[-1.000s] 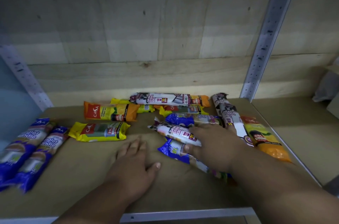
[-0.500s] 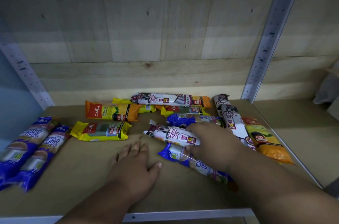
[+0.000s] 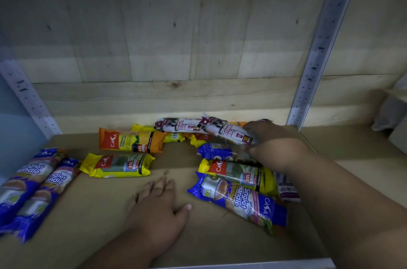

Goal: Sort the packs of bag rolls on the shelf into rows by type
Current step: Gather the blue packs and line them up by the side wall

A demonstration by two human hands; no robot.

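Observation:
My right hand (image 3: 273, 143) grips a white draw-string pack (image 3: 226, 132) and holds it at the back of the shelf, beside a second white draw-string pack (image 3: 178, 126). My left hand (image 3: 158, 209) rests flat and open on the shelf board. Two blue singlet-handle packs (image 3: 33, 182) lie side by side at the left. Another blue singlet-handle pack (image 3: 240, 200) lies front right, with a yellow pack (image 3: 240, 174) behind it and a third blue pack (image 3: 217, 152) further back. An orange pack (image 3: 130, 142) and a yellow pack (image 3: 119, 165) lie centre left.
The wooden back wall (image 3: 176, 48) closes the shelf. Grey perforated uprights stand at the left (image 3: 30, 101) and right (image 3: 317, 57). A purple-white pack (image 3: 286, 187) shows partly under my right forearm. The shelf board's front metal edge (image 3: 242, 265) runs along the bottom.
My right hand lifted the white draw-string pack from the middle of the pile and carried it back toward the other one. A yellow pack beneath came into view. My left hand stayed put.

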